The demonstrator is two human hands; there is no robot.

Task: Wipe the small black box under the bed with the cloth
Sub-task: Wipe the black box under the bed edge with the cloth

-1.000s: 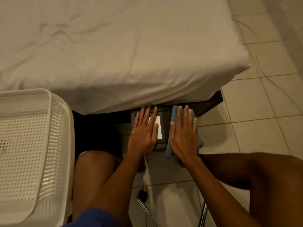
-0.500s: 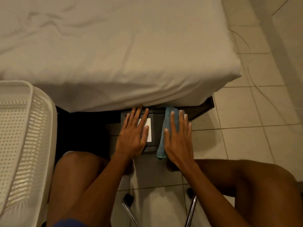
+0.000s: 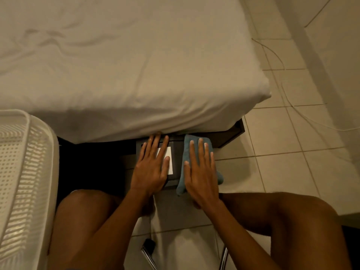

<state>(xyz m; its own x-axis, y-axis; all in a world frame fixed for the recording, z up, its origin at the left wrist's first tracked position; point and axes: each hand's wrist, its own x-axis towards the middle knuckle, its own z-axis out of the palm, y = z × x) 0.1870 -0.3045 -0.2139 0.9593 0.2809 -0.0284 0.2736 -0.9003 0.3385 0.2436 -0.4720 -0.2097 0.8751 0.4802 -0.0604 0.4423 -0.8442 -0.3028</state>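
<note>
A small black box [image 3: 176, 164] with a white label [image 3: 169, 158] sits on the tiled floor, half tucked under the bed's edge. My left hand [image 3: 152, 168] lies flat on its top, fingers spread over the label. A blue cloth [image 3: 187, 147] is draped on the box's right side and hangs past its near edge. My right hand [image 3: 200, 172] presses flat on the cloth, fingers pointing toward the bed. The far part of the box is hidden under the mattress.
The bed [image 3: 136, 65] with a pale sheet fills the upper view, its dark frame [image 3: 231, 133] showing at the right corner. A white perforated basket [image 3: 23, 182] stands at the left. My knees flank the box; chair legs [image 3: 148, 254] are below. A thin cable [image 3: 292, 102] crosses the tiles.
My right hand and the cloth slid along the box's right side, first toward the bed, then spread wider. The left hand stayed flat on the box. The camera view shifted.
</note>
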